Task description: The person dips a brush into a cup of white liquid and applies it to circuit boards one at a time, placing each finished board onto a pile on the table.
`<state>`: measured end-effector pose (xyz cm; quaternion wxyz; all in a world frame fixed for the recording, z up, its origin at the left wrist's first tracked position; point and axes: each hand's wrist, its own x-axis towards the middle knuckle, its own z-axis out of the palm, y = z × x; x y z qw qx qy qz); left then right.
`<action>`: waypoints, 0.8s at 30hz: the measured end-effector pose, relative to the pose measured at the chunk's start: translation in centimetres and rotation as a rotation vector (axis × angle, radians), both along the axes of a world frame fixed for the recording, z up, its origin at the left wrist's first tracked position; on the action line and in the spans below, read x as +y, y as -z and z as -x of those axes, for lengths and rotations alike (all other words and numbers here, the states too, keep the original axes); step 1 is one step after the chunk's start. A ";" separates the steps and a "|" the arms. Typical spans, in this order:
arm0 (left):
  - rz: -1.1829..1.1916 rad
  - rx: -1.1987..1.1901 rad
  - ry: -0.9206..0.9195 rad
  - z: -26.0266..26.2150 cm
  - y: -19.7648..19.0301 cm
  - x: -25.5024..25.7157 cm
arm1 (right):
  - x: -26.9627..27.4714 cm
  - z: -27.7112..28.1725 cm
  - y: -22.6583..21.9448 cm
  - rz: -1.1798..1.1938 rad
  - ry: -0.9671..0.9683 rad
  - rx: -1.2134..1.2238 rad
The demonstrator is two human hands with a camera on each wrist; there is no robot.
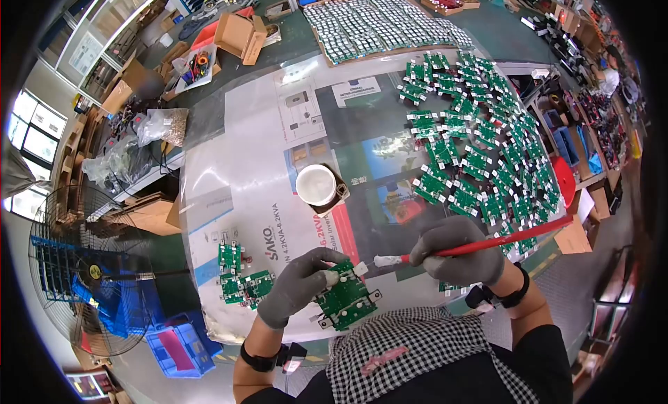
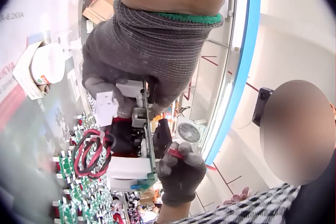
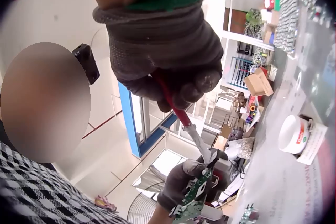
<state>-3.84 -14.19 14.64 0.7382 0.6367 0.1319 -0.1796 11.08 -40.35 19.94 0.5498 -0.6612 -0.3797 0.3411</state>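
Note:
My gloved left hand grips a green circuit board by its left edge, tilted above the near side of the table. In the left wrist view the board appears nearly edge-on. A long red-handled brush with a white-coated tip is in my gloved right hand, fingers curled round the handle. Its tip points left, close to the board's upper corner. The right wrist view has the brush tip overlapping the board's end. Beyond the hands stands a white tub in a small cardboard holder.
Many green boards cover the table's right side; several more lie at the near left. A dense array of small white-topped parts sits at the back. A fan and blue crate stand left of the table.

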 end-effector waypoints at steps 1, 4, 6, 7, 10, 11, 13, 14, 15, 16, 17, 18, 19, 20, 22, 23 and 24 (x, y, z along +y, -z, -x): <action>0.005 0.033 -0.024 0.1 0.0 0.2 | -0.3 0.2 0.0 -0.012 0.022 0.014; 0.014 0.109 -0.079 0.1 0.1 0.3 | -0.8 0.8 -0.4 -0.063 -0.056 0.064; -0.004 0.116 -0.095 -0.1 -0.1 0.2 | -0.8 1.1 -0.3 -0.100 -0.113 0.063; -0.010 0.094 -0.071 -0.2 -0.2 0.2 | -0.6 1.4 0.1 -0.115 -0.118 0.045; -0.016 0.071 -0.035 -0.5 -0.4 0.1 | -0.7 1.3 0.6 -0.078 -0.114 0.034; -0.011 0.097 -0.045 -0.5 -0.6 0.1 | -0.8 1.1 0.6 -0.053 -0.111 0.039; -0.019 0.088 -0.057 -0.4 -0.3 0.2 | -1.4 0.7 -0.1 0.015 -0.074 0.036; -0.031 0.052 -0.058 -0.3 0.2 0.3 | -1.7 0.6 -0.4 0.050 -0.054 0.034; -0.043 0.016 -0.060 -0.3 0.2 0.3 | -2.1 0.6 -0.4 0.023 0.008 0.034; 0.010 -0.006 -0.129 -0.5 0.1 0.1 | -2.5 0.6 -0.4 -0.006 0.070 0.033; 0.062 -0.028 -0.200 -0.7 -0.4 -0.5 | -2.7 0.7 -0.4 -0.035 0.130 0.032; 0.115 -0.052 -0.271 -1.0 -0.7 -0.8 | -2.7 1.1 -0.4 -0.070 0.214 0.006; 0.352 -0.013 -0.314 -1.0 0.2 -0.9 | -2.6 1.8 -0.5 -0.106 0.298 -0.021; 0.388 -0.062 -0.357 -1.1 0.9 -1.1 | -2.5 2.5 -0.7 -0.143 0.382 -0.049; 0.462 -0.158 -0.434 -1.7 1.5 -2.2 | -2.2 3.2 -0.7 -0.147 0.329 -0.202; 0.473 -0.182 -0.487 -2.0 1.3 -3.0 | -2.2 3.2 -0.4 -0.175 0.278 -0.274; 0.459 -0.183 -0.503 -2.4 0.7 -3.7 | -2.2 3.1 -0.2 -0.201 0.228 -0.345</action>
